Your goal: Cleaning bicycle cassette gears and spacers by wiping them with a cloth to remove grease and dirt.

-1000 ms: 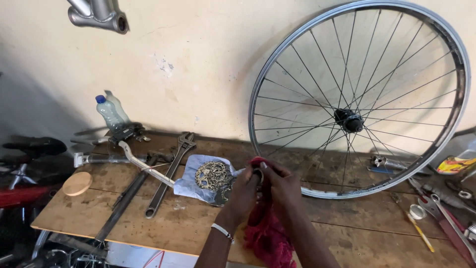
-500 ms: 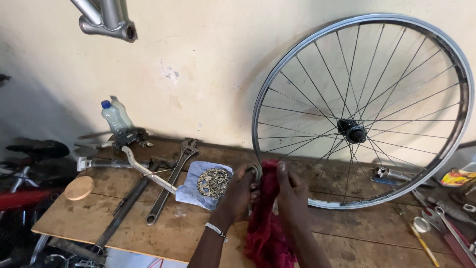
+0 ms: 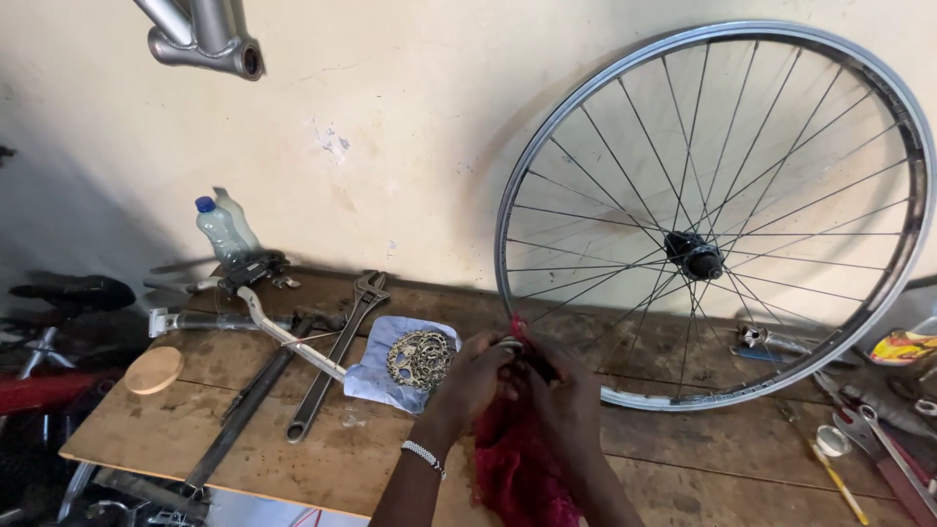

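Note:
Both my hands meet over the wooden bench [image 3: 322, 459], just in front of the wheel's lower rim. My left hand [image 3: 471, 376] grips a small metal ring-shaped part [image 3: 509, 344] wrapped in a red rag [image 3: 514, 459]. My right hand [image 3: 560, 395] holds the same rag and part from the other side; the rag hangs down between my wrists. A bracelet sits on my left wrist. Just left of my hands a coiled bicycle chain [image 3: 421, 358] lies on a pale blue cloth [image 3: 376, 379].
A spoked bicycle wheel [image 3: 703, 215] leans on the wall at right. A large adjustable wrench [image 3: 338, 351], long bars, a plastic bottle [image 3: 223, 230] and a round wooden disc [image 3: 154, 370] lie at left. Small tools [image 3: 869, 429] sit at the right edge. A frame tube [image 3: 200, 34] hangs overhead.
My hands stay closed on the rag and part and have worked it slightly. The view has shifted a little, so the bench and wheel sit a bit further right and lower in frame.

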